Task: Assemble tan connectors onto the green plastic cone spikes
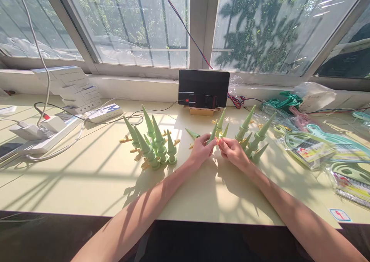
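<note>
My left hand (201,150) is closed around a pale green pointed cone (213,133), tip upward. Against it, my right hand (233,151) pinches near the cone's base, where a bit of a small yellow piece shows; the fingers hide most of it. A cluster of similar green cones (160,140) stands left of my hands, several with yellow pegs (126,139) sticking out sideways. More green cones (258,132) stand close to my right hand, one of them tilted. Another cone (192,133) lies on its side just beyond my left hand.
A black tablet (204,86) with a phone (202,101) before it stands at the back. Bagged green items (306,146) lie at right. A power strip (50,134), cables and white boxes (69,86) occupy the left. The table's front edge (202,220) runs below my forearms.
</note>
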A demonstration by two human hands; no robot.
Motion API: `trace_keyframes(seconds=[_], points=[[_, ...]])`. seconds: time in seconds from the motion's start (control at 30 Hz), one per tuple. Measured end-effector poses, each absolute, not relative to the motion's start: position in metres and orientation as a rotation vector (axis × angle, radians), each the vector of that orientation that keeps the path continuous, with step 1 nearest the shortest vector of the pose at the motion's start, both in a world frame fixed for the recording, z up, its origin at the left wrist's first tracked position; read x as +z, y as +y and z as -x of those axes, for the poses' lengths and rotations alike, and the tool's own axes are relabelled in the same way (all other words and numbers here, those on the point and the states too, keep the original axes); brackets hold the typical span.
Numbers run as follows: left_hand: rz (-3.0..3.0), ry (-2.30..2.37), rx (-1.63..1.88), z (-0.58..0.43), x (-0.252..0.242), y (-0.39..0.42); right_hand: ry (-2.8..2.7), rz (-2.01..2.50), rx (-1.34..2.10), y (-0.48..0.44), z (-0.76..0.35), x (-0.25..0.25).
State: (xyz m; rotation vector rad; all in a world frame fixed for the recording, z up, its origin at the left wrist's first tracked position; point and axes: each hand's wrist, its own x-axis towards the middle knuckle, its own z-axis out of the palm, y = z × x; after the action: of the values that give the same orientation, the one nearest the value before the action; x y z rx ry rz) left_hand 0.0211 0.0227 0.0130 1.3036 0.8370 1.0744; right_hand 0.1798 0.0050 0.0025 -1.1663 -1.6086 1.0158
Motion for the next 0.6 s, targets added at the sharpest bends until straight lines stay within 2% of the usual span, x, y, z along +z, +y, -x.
trace_keyframes(seconds=[0.23, 0.6], points=[[-1.332, 0.846, 1.09, -0.0225, 0.0122, 0.0225, -1.489, 1.043, 1.222, 0.0032, -0.176, 0.0088], [-1.422, 0.858, 1.093, -0.0213, 0.0125, 0.0212, -1.465, 1.051, 1.248, 0.0025, -0.1773, 0.0095]])
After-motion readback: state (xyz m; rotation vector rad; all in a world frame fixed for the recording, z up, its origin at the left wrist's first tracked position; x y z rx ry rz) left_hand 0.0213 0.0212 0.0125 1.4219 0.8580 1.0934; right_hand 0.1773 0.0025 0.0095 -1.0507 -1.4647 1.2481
